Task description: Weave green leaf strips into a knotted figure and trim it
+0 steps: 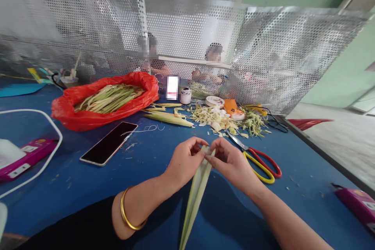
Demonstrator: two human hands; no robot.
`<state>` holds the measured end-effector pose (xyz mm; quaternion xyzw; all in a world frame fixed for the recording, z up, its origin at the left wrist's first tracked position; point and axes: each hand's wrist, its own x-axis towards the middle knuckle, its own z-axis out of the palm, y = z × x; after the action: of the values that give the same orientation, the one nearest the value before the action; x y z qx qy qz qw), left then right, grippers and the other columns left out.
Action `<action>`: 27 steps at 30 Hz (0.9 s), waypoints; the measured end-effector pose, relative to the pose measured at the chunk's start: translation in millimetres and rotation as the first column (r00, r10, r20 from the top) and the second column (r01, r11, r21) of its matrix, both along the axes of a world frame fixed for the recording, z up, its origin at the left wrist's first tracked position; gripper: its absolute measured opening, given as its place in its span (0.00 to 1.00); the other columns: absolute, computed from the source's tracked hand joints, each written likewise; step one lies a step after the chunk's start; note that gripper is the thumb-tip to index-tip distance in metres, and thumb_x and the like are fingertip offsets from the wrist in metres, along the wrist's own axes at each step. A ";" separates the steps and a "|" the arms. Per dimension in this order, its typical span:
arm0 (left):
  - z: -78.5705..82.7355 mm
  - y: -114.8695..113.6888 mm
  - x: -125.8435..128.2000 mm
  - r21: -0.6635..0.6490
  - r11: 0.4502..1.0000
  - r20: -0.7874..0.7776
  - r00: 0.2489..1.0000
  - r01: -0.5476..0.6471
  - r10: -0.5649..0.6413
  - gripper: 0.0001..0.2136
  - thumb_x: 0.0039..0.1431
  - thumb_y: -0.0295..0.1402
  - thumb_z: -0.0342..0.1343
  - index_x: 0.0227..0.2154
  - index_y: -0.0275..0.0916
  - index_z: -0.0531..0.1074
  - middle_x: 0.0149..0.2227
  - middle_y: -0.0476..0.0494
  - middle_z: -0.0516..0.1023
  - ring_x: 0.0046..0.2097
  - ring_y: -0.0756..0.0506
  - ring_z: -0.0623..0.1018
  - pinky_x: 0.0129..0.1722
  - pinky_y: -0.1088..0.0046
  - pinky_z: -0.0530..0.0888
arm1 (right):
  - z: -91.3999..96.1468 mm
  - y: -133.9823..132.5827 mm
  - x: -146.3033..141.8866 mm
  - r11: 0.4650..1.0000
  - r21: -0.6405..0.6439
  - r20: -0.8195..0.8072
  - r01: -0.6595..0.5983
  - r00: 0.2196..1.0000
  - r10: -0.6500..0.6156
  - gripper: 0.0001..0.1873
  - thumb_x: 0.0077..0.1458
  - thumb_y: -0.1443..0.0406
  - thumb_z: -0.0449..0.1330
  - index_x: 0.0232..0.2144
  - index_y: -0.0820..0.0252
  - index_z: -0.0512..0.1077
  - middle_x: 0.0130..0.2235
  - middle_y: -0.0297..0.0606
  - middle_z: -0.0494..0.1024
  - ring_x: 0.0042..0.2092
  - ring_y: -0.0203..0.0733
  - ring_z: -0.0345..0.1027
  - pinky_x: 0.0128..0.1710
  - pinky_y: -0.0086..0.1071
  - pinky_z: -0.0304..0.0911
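Observation:
Both hands meet over the blue table point(88, 191) near its front middle. My left hand point(184, 160) and my right hand point(231, 162) pinch the upper end of a long pale green leaf strip point(195, 199). The strip hangs down toward me between my forearms. A gold bangle point(125, 215) circles my left wrist. Red and yellow handled scissors point(258, 160) lie just right of my right hand.
A red plastic bag point(88, 115) full of leaf strips sits at the back left, a black phone point(109, 142) beside it. Leaf scraps point(222, 119), a thread spool point(185, 95) and loose strips point(170, 119) lie behind. A perforated metal screen point(263, 47) stands behind the table; people sit beyond it.

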<state>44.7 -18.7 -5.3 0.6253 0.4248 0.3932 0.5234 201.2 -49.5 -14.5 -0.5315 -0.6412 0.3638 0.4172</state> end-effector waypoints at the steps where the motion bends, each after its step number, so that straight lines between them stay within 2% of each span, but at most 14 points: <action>1: -0.4 0.1 0.2 -0.006 1.000 -0.006 1.000 -0.003 0.003 0.08 0.50 0.28 0.55 0.34 0.38 0.74 0.26 0.50 0.71 0.29 0.50 0.70 0.30 0.76 0.67 | 0.3 -0.4 0.5 1.000 0.001 0.014 0.004 1.000 -0.004 0.07 0.54 0.62 0.59 0.31 0.54 0.62 0.23 0.26 0.63 0.25 0.35 0.57 0.24 0.28 0.53; 4: -2.0 0.0 0.5 -0.039 0.999 -0.009 1.000 -0.003 0.003 0.09 0.49 0.28 0.55 0.34 0.37 0.74 0.27 0.49 0.73 0.29 0.49 0.71 0.30 0.74 0.67 | 2.7 -1.6 2.0 1.000 0.019 0.075 0.012 0.997 -0.014 0.08 0.53 0.64 0.59 0.27 0.55 0.61 0.23 0.27 0.64 0.26 0.35 0.56 0.24 0.28 0.52; 8: -5.1 1.1 0.6 -0.027 0.999 -0.044 0.999 -0.028 0.027 0.09 0.49 0.28 0.54 0.34 0.38 0.75 0.27 0.49 0.73 0.29 0.49 0.71 0.30 0.74 0.66 | 3.7 -0.3 1.4 0.994 0.050 0.198 0.093 0.975 -0.101 0.13 0.49 0.65 0.60 0.20 0.56 0.58 0.20 0.26 0.61 0.24 0.33 0.53 0.23 0.29 0.49; 10: -6.5 2.3 0.8 -0.014 0.998 -0.048 0.997 -0.058 0.058 0.09 0.48 0.28 0.54 0.34 0.39 0.75 0.26 0.50 0.72 0.29 0.49 0.70 0.29 0.75 0.66 | 1.9 1.6 0.0 0.992 0.041 0.184 0.123 0.975 -0.128 0.10 0.47 0.67 0.60 0.22 0.55 0.60 0.20 0.26 0.63 0.23 0.33 0.54 0.23 0.28 0.50; 12: -7.1 3.6 1.0 -0.019 0.996 -0.021 0.996 -0.086 0.086 0.09 0.48 0.27 0.54 0.34 0.39 0.74 0.26 0.51 0.72 0.29 0.50 0.70 0.29 0.76 0.66 | -0.2 3.6 -1.3 0.990 -0.014 0.060 0.143 0.988 -0.142 0.07 0.46 0.67 0.60 0.30 0.55 0.65 0.22 0.26 0.67 0.24 0.35 0.59 0.24 0.29 0.55; 14: -6.7 4.7 0.8 -0.049 0.995 0.031 0.995 -0.088 0.090 0.10 0.49 0.27 0.54 0.36 0.39 0.73 0.27 0.51 0.71 0.29 0.50 0.70 0.28 0.77 0.66 | -0.8 5.0 -2.1 0.985 -0.098 -0.103 0.141 0.983 -0.151 0.12 0.46 0.65 0.61 0.36 0.55 0.67 0.24 0.28 0.70 0.25 0.37 0.64 0.26 0.30 0.61; 17: -5.4 6.8 -0.6 -0.059 0.998 0.076 0.997 -0.022 0.026 0.15 0.51 0.28 0.53 0.43 0.41 0.72 0.28 0.52 0.70 0.28 0.50 0.71 0.27 0.77 0.67 | 3.4 5.0 -1.7 0.970 -0.223 -0.304 0.096 0.939 -0.163 0.09 0.44 0.61 0.64 0.29 0.59 0.70 0.24 0.31 0.73 0.25 0.36 0.65 0.27 0.30 0.63; 20: -4.4 9.5 -3.1 -0.013 0.997 0.068 0.995 0.075 -0.074 0.15 0.52 0.30 0.54 0.44 0.42 0.71 0.30 0.51 0.71 0.28 0.50 0.72 0.27 0.76 0.70 | 9.9 3.7 0.4 0.952 -0.300 -0.458 0.057 0.867 -0.196 0.10 0.40 0.61 0.67 0.25 0.61 0.72 0.24 0.32 0.73 0.23 0.32 0.62 0.25 0.28 0.60; 24: -3.6 11.9 -5.4 0.092 0.988 0.021 0.992 0.124 -0.127 0.13 0.52 0.28 0.53 0.41 0.43 0.72 0.32 0.49 0.74 0.29 0.49 0.73 0.30 0.75 0.71 | 12.5 3.2 4.0 0.938 -0.347 -0.560 0.012 0.800 -0.217 0.09 0.38 0.64 0.68 0.25 0.61 0.74 0.23 0.31 0.72 0.22 0.30 0.59 0.23 0.25 0.57; 27: -2.6 12.2 -5.7 0.203 0.968 -0.063 0.989 0.147 -0.137 0.13 0.52 0.26 0.50 0.39 0.43 0.74 0.34 0.48 0.75 0.32 0.49 0.74 0.33 0.75 0.70 | 12.5 4.4 5.7 0.921 -0.388 -0.592 -0.014 0.770 -0.238 0.09 0.38 0.64 0.68 0.26 0.61 0.74 0.22 0.31 0.72 0.22 0.32 0.61 0.24 0.26 0.59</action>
<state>39.0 -6.5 -7.9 0.7146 0.3481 0.3815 0.4719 207.0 -45.1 -2.0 -0.4861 -0.3508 0.6082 0.5202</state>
